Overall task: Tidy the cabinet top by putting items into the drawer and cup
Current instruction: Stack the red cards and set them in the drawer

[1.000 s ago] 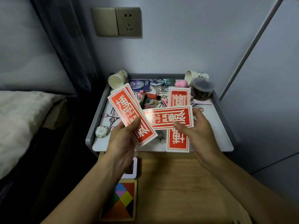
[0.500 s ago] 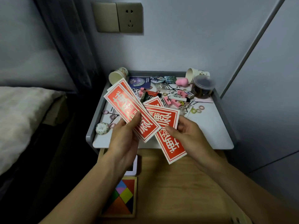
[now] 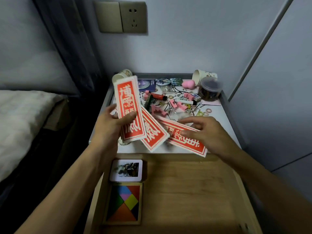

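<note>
L hand (image 3: 109,127) grips a fan of long red slips (image 3: 130,112) w/ white lettering, thumb clamped across the top one and fingers curled behind. It is raised just above the front-left of the cabinet top (image 3: 221,127). R hand (image 3: 204,132) is palm down on another red slip angled off to the right. Its fingers are nearly straight, and it seems to pinch the slip between thumb and fingers, though the underside is hidden. That slip's far end pokes out past the cabinet's front edge, over the open drawer (image 3: 185,191).

Likely reason for the hold: the slips are splayed at diff angles, so both hands are prob squaring them into one stack before they go in the drawer. The drawer sits directly below the hands, so the drop is short.

In the drawer, at the left: a white-edged photo card stack (image 3: 126,170) & a coloured tangram puzzle (image 3: 124,203) in front of it. The rest of the wood floor has room for flat things like the slips.

At the back of the cabinet top, two paper cups lie on their sides, one in the left corner (image 3: 122,75), one on the right (image 3: 202,76). Between & in front of them is loose clutter: pink clips (image 3: 160,112), small hair ties (image 3: 205,113), round badges (image 3: 162,81), a pink sponge (image 3: 187,83), and a lidded clear tub (image 3: 210,89). Those small bits look meant for a cup, once one is stood upright.
</note>
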